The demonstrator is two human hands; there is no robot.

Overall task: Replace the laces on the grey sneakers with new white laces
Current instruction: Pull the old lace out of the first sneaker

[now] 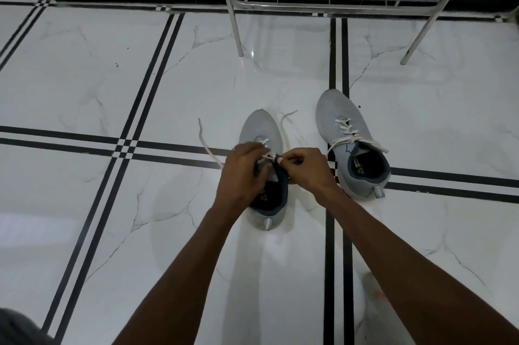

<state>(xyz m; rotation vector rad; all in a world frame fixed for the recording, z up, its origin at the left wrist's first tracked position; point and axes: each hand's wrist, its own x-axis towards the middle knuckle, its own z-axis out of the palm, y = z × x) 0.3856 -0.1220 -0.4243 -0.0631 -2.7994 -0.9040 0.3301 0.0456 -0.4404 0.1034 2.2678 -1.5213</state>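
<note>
Two grey sneakers stand on the white tiled floor. The left sneaker (259, 128) is under both my hands, toe pointing away. A white lace (206, 145) runs through its lower eyelets, with one loose end trailing left and another lying on the floor beside the toe on the right. My left hand (241, 173) grips the shoe's left side at the tongue, fingers closed. My right hand (304, 166) pinches the lace at the dark collar edge. The right sneaker (341, 114) stands apart to the right, with a white lace (349, 134) threaded through it, ends loose.
A metal wire shoe rack (331, 4) stands at the back, its legs (238, 35) on the floor beyond the shoes. Black tile lines cross the floor. A dark skirting runs along the wall. Grey fabric shows at the bottom left corner.
</note>
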